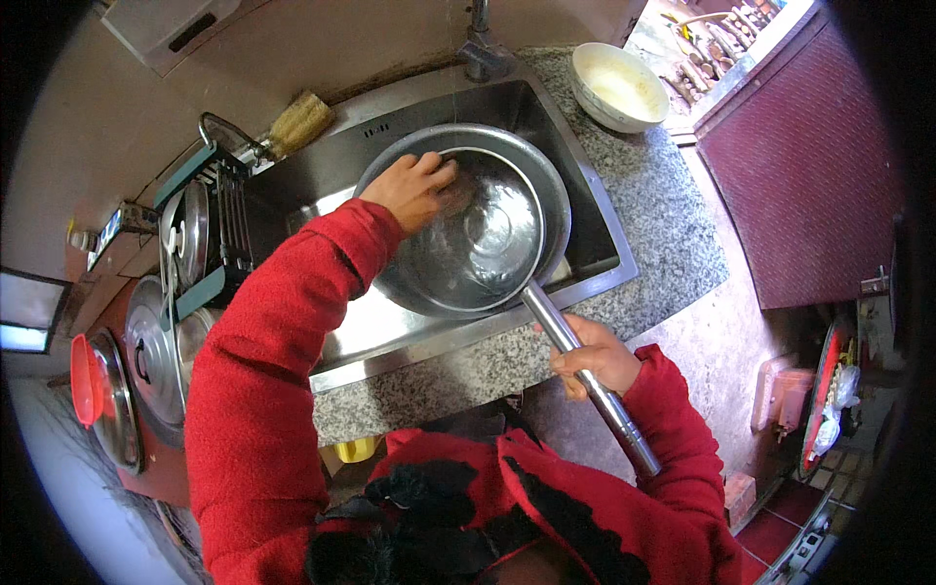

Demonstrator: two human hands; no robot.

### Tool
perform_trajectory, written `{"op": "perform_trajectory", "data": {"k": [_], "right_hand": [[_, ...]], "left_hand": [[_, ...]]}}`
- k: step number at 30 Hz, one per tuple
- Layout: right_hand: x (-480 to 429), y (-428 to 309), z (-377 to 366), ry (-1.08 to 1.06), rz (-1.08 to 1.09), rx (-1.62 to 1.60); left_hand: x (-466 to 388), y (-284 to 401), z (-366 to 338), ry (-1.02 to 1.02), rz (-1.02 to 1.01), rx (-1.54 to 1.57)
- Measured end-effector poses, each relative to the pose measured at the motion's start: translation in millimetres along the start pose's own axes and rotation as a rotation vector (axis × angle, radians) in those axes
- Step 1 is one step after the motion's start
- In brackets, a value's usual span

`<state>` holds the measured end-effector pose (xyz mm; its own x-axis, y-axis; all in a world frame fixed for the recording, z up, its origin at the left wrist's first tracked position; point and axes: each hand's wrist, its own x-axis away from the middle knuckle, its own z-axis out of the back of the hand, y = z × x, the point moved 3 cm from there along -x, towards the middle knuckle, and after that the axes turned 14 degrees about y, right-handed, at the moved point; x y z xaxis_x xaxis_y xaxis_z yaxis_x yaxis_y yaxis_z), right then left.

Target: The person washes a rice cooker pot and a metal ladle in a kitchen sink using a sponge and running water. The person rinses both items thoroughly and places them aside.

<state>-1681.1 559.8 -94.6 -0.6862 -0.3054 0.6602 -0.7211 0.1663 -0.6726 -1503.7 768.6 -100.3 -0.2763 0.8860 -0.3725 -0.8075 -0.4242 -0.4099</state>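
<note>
My right hand [596, 358] grips the long shiny metal handle [563, 329] of a pan. That round metal pan [468, 256] lies tilted inside or over a larger grey metal basin [557, 212], which stands in the stainless steel sink [351, 333]. My left hand [413, 190] reaches over the pan's far left rim, its fingers bent down against the inner wall. The fingertips are blurred, and whether they hold anything cannot be told. Light glints off the pan's bottom. The faucet [479, 58] rises behind the sink.
A white bowl [618, 88] stands on the speckled stone counter [651, 197], right of the sink. A brush [301, 124] lies at the back left. A dish rack [234, 212] with lids sits over the sink's left end, near more lids and a red plastic bowl [86, 380].
</note>
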Motion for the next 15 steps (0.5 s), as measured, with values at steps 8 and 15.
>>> {"op": "perform_trajectory", "data": {"k": [8,15], "right_hand": [[-17.4,7.0,-5.8,-0.036,-0.052,-0.115],[-27.3,15.8,-6.2,0.085,0.000,0.069]], "left_hand": [[31.3,78.4,-24.7,-0.795,0.368,0.643],[-21.4,76.5,-18.8,0.027,1.410,1.666]]}}
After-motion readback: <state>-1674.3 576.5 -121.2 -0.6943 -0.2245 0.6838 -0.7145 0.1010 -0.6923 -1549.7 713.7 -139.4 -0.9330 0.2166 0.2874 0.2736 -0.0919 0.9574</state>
